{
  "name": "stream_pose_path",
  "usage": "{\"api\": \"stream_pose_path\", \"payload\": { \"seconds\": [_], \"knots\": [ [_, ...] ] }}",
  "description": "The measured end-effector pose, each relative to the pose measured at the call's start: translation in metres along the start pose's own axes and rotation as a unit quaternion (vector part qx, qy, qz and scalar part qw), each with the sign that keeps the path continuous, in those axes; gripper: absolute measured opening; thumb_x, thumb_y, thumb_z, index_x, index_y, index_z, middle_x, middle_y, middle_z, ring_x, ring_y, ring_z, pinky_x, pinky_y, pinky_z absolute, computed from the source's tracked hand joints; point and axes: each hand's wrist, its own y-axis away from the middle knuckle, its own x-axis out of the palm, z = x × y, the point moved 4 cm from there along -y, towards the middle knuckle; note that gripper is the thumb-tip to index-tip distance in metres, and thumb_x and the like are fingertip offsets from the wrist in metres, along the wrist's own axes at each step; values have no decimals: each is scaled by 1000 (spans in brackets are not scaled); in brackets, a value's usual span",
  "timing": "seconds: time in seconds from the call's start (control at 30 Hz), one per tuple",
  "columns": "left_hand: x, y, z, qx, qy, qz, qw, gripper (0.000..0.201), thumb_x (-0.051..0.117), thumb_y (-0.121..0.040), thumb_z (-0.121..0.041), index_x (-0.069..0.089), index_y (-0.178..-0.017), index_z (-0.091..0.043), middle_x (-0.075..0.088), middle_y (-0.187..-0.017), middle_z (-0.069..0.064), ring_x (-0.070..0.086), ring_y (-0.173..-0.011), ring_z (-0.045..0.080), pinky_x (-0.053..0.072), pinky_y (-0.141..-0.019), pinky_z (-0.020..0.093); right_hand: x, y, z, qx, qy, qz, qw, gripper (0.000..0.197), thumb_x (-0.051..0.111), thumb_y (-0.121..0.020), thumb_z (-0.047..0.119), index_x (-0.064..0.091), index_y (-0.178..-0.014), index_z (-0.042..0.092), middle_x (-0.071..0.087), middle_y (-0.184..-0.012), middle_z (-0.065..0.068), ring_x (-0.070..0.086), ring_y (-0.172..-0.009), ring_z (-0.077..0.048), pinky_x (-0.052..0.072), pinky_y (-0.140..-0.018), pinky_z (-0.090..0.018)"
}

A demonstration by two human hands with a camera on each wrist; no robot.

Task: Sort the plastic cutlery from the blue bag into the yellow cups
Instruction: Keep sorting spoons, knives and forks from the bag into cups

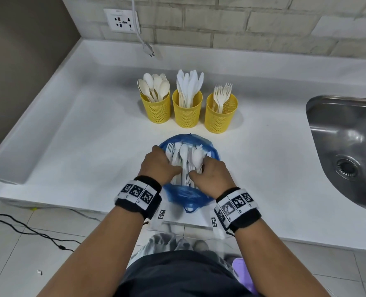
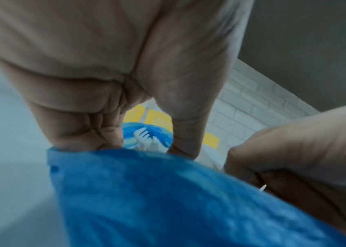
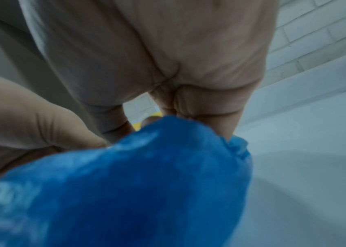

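The blue bag (image 1: 188,195) lies open on the white counter (image 1: 92,136), holding white plastic cutlery (image 1: 183,155). My left hand (image 1: 158,163) is curled over the bag's left rim; in the left wrist view its fingers (image 2: 79,130) grip the blue film (image 2: 146,192) beside fork tines (image 2: 143,135). My right hand (image 1: 210,174) pinches a white spoon (image 1: 197,160) at the bag's right side. Behind the bag stand three yellow mesh cups: spoons in the left cup (image 1: 155,110), knives in the middle cup (image 1: 187,113), forks in the right cup (image 1: 220,116).
A steel sink (image 1: 347,151) is set into the counter at the right. A wall socket (image 1: 122,20) and a dangling plug (image 1: 149,50) are at the back. The counter's front edge runs just under my wrists, and cables lie on the floor at the left.
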Motion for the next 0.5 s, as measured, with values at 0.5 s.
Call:
{"api": "stream_pose_path", "payload": {
  "seconds": [0.5],
  "knots": [
    [11,2,3,-20,114,12,993,27,78,-75,-17,58,-82,0,61,-73,7,55,-62,16,42,-55,26,-9,-6,-23,-2,-27,-60,998,35,64,-93,23,41,-67,16,48,-62,2,46,-58,-13,27,-50,-21]
  ]
}}
